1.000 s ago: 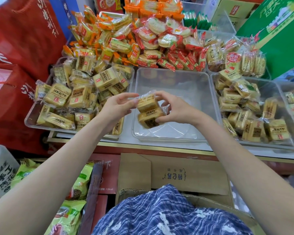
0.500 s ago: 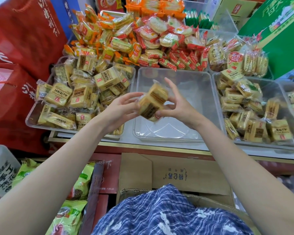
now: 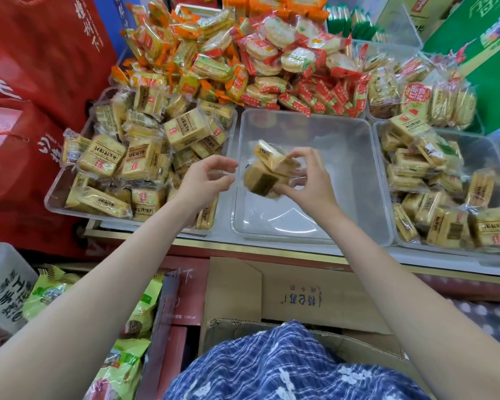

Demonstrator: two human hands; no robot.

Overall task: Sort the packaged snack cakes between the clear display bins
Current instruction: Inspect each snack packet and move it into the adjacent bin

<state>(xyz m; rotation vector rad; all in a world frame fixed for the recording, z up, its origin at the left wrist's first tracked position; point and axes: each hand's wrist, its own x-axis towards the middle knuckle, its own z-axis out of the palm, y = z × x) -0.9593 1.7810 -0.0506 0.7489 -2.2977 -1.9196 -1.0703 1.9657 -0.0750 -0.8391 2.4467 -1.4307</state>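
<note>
Tilted further since a moment ago, two wrapped snack cakes (image 3: pixel 267 171) now sit in the right hand (image 3: pixel 308 180) alone, pinched between thumb and curled fingers above the clear middle bin (image 3: pixel 355 157), which holds nothing. Beside them the left hand (image 3: pixel 204 180) has let go and hovers with fingers loosely curled, holding nothing. At the surface's left edge, the left bin (image 3: pixel 55 203) is heaped with yellow packaged cakes; the right bin (image 3: pixel 387 226) holds a looser layer of similar packs. Orange and red packs (image 3: pixel 272 53) pile along the back.
</note>
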